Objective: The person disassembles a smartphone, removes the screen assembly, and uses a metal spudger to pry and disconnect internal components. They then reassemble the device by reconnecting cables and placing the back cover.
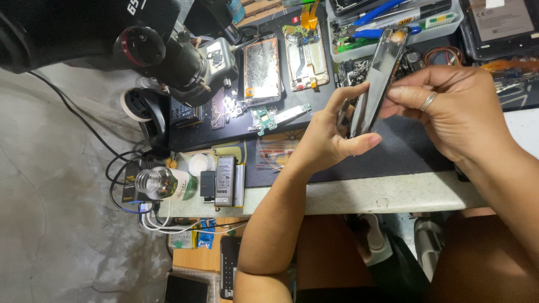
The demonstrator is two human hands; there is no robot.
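— Firstly, the setting?
— A dark work mat on a pale bench, with a black microscope at the upper left. An opened phone and a bare phone frame lie beside it; a tool tray sits behind.

— The item in hand?
— A phone body, held edge-on and tilted above the mat. The left hand pinches its lower end between thumb and fingers; the right hand is closed on its right edge, fingertips pressing.

— Handling?
— In my judgement: light, stiff, thin, with glossy faces likely slippery and fragile. Best gripped by the side rails, not the flat faces.

— Smaller items?
— A clear bottle and a grey battery at the bench edge.
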